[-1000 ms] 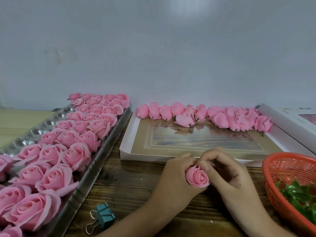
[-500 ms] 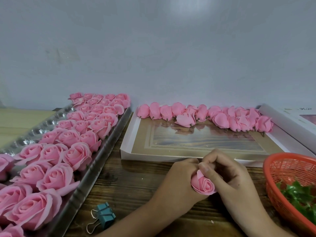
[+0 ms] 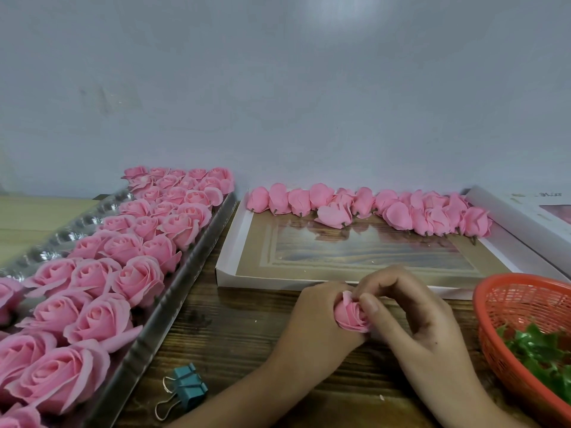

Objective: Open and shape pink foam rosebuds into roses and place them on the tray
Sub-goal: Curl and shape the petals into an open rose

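Note:
A pink foam rosebud [image 3: 349, 316] sits between both hands just above the wooden table, near the front edge of the white box. My left hand [image 3: 312, 322] grips it from the left and below. My right hand [image 3: 411, 313] pinches its upper petals with thumb and curled fingers. On the left, the clear plastic tray [image 3: 173, 288] holds several opened pink roses [image 3: 136, 279] in rows. A row of several closed rosebuds [image 3: 370, 208] lies along the far side of the shallow white box [image 3: 265, 279].
An orange mesh basket [image 3: 506, 307] with green plastic leaves [image 3: 543, 350] stands at the right. A teal binder clip [image 3: 185, 387] lies on the wooden table [image 3: 234, 335] near the front. A white box lid [image 3: 525, 217] leans at the far right. A grey wall is behind.
The rosebud has turned in my hands and shifted slightly right. My right thumb and fingers have moved onto its top petals.

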